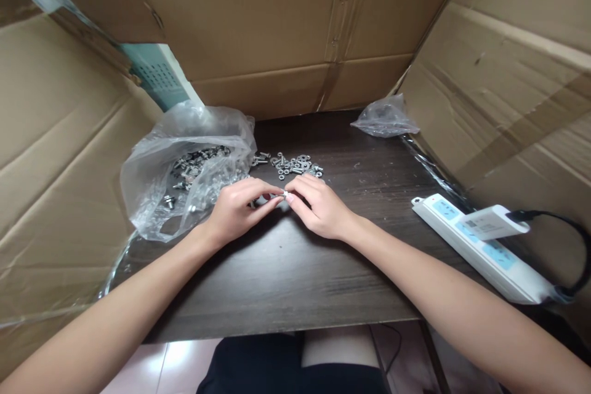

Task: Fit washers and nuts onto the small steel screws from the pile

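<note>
Forearms, then a small piece, probably metal, between both hands' fingers.

From where I'm standing it's one head-worn cam, pretty close in, tipped forward and down over the table toward the cardboard panel behind.

On the bench, screws are held in a plastic bag at left; nuts, bolts and washers are scattered just right of it. A smaller bag is laid far right, a power strip nearer. Cardboard panels are stood left, right and far.
</note>
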`<state>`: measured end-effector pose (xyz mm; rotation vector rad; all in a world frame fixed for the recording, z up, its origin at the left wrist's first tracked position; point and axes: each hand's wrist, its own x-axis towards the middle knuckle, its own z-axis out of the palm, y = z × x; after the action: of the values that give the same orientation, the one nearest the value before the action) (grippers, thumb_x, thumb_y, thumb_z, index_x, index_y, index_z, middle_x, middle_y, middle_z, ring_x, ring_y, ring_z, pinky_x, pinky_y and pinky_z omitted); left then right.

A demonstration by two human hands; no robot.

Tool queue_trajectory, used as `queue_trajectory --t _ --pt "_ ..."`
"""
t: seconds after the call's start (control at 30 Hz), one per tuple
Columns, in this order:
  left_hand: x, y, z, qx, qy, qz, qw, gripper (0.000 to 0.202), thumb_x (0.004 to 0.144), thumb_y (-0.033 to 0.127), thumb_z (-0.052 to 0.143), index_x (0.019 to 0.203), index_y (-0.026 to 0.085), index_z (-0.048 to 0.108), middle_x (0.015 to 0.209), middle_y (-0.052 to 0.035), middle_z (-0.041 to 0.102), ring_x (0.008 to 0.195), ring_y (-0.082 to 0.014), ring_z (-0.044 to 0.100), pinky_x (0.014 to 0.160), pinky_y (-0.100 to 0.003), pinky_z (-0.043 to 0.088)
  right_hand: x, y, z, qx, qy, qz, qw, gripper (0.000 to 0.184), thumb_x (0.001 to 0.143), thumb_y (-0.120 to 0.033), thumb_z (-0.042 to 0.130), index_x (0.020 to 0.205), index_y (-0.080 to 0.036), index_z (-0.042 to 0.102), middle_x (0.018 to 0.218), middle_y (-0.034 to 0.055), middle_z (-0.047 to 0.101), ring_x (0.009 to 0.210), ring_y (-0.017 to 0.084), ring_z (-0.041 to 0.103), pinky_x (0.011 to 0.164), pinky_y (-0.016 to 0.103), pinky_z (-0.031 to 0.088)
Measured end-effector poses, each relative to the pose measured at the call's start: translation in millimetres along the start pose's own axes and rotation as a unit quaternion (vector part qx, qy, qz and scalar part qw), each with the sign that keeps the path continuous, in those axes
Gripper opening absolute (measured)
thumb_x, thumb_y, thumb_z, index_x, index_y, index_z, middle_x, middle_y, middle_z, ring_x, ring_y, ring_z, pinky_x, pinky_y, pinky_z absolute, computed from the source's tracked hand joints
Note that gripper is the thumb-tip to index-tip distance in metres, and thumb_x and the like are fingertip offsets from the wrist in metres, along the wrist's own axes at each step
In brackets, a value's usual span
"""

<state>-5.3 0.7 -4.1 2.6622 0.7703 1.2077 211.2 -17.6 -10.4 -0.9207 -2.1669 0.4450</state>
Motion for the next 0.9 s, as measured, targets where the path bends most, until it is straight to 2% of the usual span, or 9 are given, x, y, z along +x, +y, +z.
queue_trajectory --t 0.13,0.37,0.63,0.9 --pt "0.5 0.3 -0.4 -0.001 -0.006 0.001 1.0 0.012 0.097 0.026 0.067 0.096 0.016 0.073 0.084 -0.0035 0.076 0.07 -0.0121 0.068 0.07 -0.024 0.054 0.4 0.3 -0.5 -0.008 -0.005 0.003 1.0 0.02 0.102 -0.024 0.043 0.087 -0.02 0.057 0.084 0.0055 0.065 0.078 0.021 0.053 0.077 0.037 0.042" --pt "2.3 0.6 -1.6 0.0 0.0 0.007 1.0 0.01 0.096 0.024 0.068 0.095 0.015 0.073 0.083 -0.0033 0.076 0.069 -0.0118 0.067 0.069 -0.023 0.054 -0.2 -2.9 -3.3 0.009 0.008 0.01 1.0 0.005 0.096 -0.023 0.051 0.095 -0.02 0.055 0.087 0.0046 0.062 0.082 0.021 0.055 0.079 0.036 0.043" --pt "1.7 1.1 -0.2 -0.001 -0.005 0.006 1.0 0.012 0.097 0.026 0.067 0.096 0.016 0.073 0.083 -0.0035 0.076 0.069 -0.0124 0.069 0.069 -0.024 0.055 -0.5 1.3 -0.9 -0.013 -0.018 0.011 1.0 0.024 0.104 -0.026 0.041 0.087 -0.021 0.057 0.084 0.0048 0.067 0.079 0.021 0.053 0.079 0.037 0.039" --pt "1.1 -0.6 -0.7 -0.004 -0.004 -0.001 1.0 0.011 0.097 0.026 0.067 0.096 0.016 0.073 0.084 -0.0038 0.077 0.07 -0.0128 0.068 0.07 -0.025 0.055 -0.1 -3.2 -2.8 -0.009 -0.006 0.017 1.0 0.011 0.099 -0.023 0.049 0.093 -0.02 0.058 0.088 0.0052 0.067 0.082 0.022 0.055 0.08 0.037 0.042"
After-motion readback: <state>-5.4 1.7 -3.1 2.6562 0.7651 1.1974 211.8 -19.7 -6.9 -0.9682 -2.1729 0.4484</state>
